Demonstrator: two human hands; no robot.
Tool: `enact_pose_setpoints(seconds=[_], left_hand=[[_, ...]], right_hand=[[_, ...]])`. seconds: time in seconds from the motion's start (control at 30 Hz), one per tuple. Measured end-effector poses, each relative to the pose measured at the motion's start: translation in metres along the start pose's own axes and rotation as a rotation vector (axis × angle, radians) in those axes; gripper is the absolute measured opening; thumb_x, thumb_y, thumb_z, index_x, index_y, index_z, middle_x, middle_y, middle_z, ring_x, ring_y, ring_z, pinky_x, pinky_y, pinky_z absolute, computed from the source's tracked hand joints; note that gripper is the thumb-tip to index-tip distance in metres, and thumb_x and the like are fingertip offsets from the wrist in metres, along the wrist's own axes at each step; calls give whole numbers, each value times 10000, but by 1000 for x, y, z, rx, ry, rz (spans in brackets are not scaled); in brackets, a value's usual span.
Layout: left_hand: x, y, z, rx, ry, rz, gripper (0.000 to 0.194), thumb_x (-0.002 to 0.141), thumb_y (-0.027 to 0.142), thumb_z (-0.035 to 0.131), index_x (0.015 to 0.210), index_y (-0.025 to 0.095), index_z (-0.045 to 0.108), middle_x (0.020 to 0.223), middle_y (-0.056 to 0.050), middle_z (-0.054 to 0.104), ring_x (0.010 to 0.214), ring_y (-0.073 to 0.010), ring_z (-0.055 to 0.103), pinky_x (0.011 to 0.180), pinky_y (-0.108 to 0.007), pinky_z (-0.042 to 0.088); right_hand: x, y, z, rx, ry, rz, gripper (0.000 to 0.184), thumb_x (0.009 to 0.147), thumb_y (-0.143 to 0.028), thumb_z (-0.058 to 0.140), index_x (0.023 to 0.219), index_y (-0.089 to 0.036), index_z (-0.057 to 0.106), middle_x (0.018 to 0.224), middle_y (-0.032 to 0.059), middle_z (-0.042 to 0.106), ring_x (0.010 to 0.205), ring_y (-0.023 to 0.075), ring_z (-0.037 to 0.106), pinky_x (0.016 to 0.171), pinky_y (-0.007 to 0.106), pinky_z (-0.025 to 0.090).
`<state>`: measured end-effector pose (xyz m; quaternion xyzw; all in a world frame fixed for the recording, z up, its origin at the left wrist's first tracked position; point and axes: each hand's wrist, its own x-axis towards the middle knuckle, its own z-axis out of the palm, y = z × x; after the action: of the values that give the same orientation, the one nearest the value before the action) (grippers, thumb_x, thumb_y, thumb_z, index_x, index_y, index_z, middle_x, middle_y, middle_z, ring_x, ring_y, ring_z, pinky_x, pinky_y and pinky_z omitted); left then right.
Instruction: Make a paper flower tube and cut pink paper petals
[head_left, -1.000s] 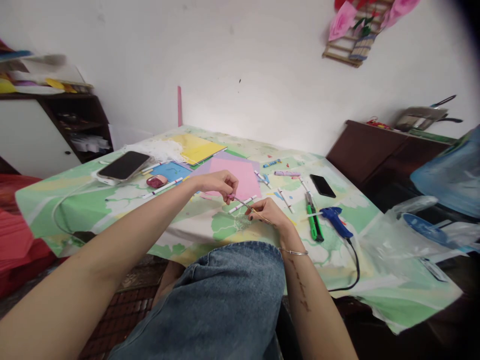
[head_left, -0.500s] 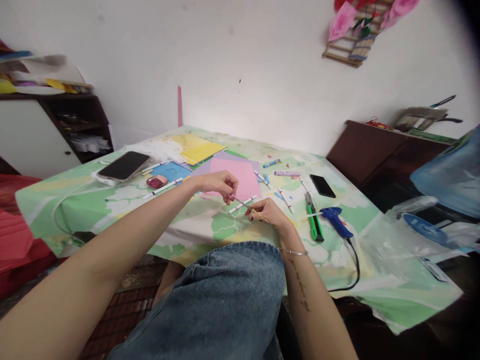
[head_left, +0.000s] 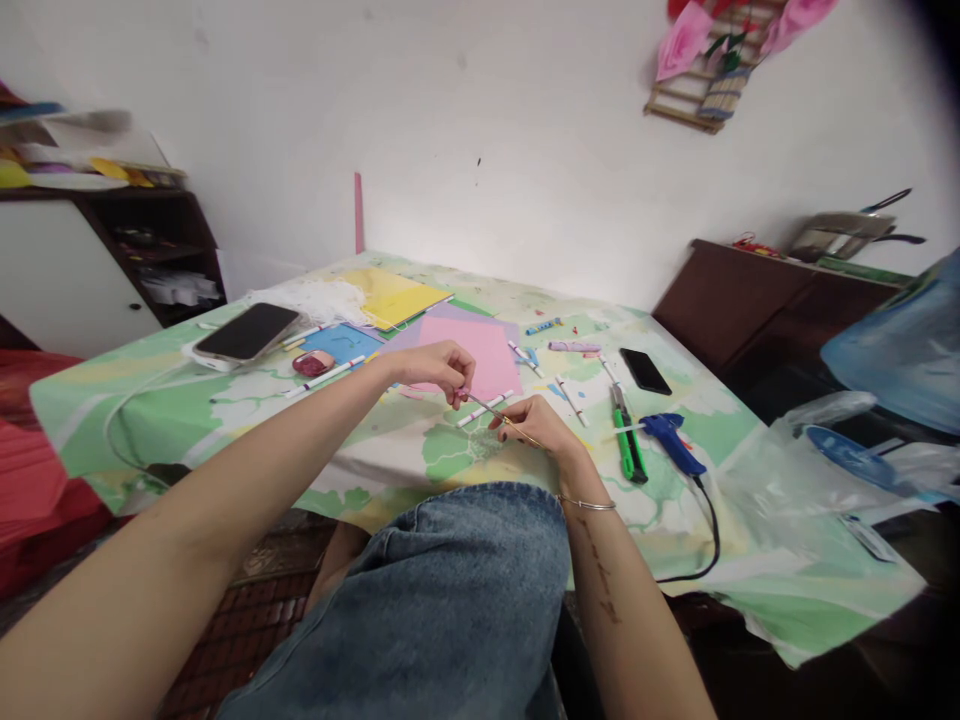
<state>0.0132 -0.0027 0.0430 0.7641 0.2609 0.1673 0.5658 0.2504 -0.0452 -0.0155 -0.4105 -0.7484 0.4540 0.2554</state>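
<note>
Above the near part of the table, my right hand [head_left: 538, 424] is closed around scissors [head_left: 493, 408] with gold-coloured handles. Their blades point up and left toward my left hand [head_left: 448, 370]. Its fingers pinch a small pink piece [head_left: 462, 394], which looks like paper and is mostly hidden by the fingertips. The blade tips meet the piece or lie very close to it. Just beneath the scissors is a white marker [head_left: 484, 410]. Behind my hands lies a pink sheet of paper [head_left: 480, 350], with a purple sheet [head_left: 508, 327] under it.
To the right are a green utility knife [head_left: 627, 440], a blue glue gun [head_left: 675, 443] with its cable, and a black phone [head_left: 645, 371]. At left, another phone [head_left: 248, 331] lies near white shreds [head_left: 315, 303] and a yellow sheet [head_left: 401, 297]. Several markers are scattered about.
</note>
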Motion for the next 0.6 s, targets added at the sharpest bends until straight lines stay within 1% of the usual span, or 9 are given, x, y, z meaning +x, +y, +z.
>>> enact_pose_setpoints(seconds=[0.07, 0.13, 0.23, 0.3, 0.37, 0.47, 0.53, 0.6], left_hand=[[0, -1, 0, -10, 9, 3, 141, 614, 67, 548, 701, 121, 645, 653, -54, 685, 585, -178, 671, 580, -285, 541], [0, -2, 0, -29, 52, -3, 117, 621, 74, 559, 698, 119, 635, 661, -60, 692, 594, -178, 674, 597, -293, 549], [0, -7, 2, -88, 219, -28, 80, 621, 77, 587, 689, 107, 617, 650, -71, 691, 640, -196, 689, 639, -313, 559], [0, -13, 4, -132, 336, -30, 78, 626, 87, 610, 702, 103, 609, 665, -70, 689, 682, -206, 697, 673, -325, 562], [-1, -19, 9, -156, 416, -22, 89, 642, 115, 629, 726, 108, 603, 703, -65, 691, 716, -203, 701, 695, -323, 562], [1, -31, 18, -166, 527, -16, 119, 656, 170, 664, 737, 114, 599, 714, -59, 686, 720, -194, 700, 660, -288, 558], [4, -37, 27, -166, 586, -4, 148, 651, 201, 690, 736, 116, 605, 713, -56, 682, 713, -187, 696, 630, -265, 551], [9, -41, 37, -167, 623, 5, 170, 646, 223, 706, 744, 118, 615, 702, -55, 680, 709, -187, 694, 598, -248, 541]], right_hand=[[0, 0, 0, -3, 3, -16, 300, 624, -336, 688, 769, -76, 726, 445, -65, 390, 434, 45, 274, 424, 196, 196], [-1, 0, -1, 0, 14, -47, 309, 635, -357, 686, 757, -74, 716, 472, -55, 415, 456, 49, 292, 437, 195, 220], [-1, 1, -1, 27, 51, -91, 291, 643, -359, 683, 727, -82, 695, 530, -35, 460, 499, 59, 337, 465, 194, 256], [0, 1, 0, 57, 93, -87, 303, 646, -376, 678, 724, -83, 683, 551, -25, 480, 503, 62, 350, 466, 195, 261], [1, 2, 1, 78, 166, -59, 343, 643, -406, 678, 749, -80, 682, 533, -28, 471, 483, 61, 338, 450, 199, 249], [3, 1, 3, 95, 319, -15, 395, 635, -436, 680, 801, -77, 687, 480, -47, 428, 439, 60, 313, 419, 207, 224], [5, -1, 5, 127, 410, -2, 384, 632, -431, 673, 802, -86, 684, 464, -53, 422, 411, 58, 307, 400, 211, 221], [7, -2, 7, 176, 454, 8, 354, 624, -410, 662, 795, -100, 681, 460, -56, 432, 386, 56, 310, 382, 212, 229]])
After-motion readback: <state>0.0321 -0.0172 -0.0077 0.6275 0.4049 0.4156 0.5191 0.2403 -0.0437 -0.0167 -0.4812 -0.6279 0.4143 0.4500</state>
